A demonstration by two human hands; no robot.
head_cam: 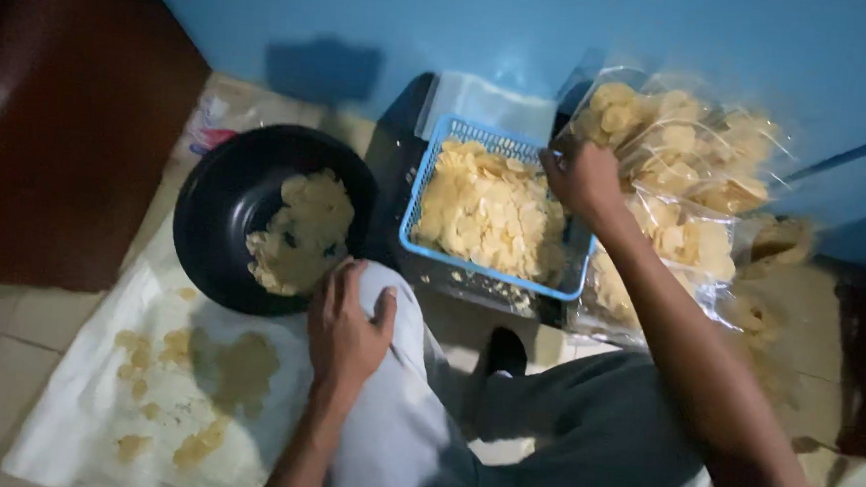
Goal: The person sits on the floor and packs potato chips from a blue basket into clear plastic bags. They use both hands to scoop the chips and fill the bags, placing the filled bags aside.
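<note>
Left hand at 7 o'clock of frame centre: palm down, fingers together, thumb splayed toward 3 o'clock, resting flat on own knee. Forearm runs down toward 6 o'clock. Right hand at 1 o'clock: fingers curled in a loose grip, wrist bent, arm extended from 5 o'clock corner.

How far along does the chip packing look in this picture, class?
Done: several filled clear bags are stacked at the right. In hand: the right hand reaches over the blue basket, full of chips, beside the bags; the left hand rests on the knee. Left: those chips, more in the black bowl, and some on the white sheet.
</note>
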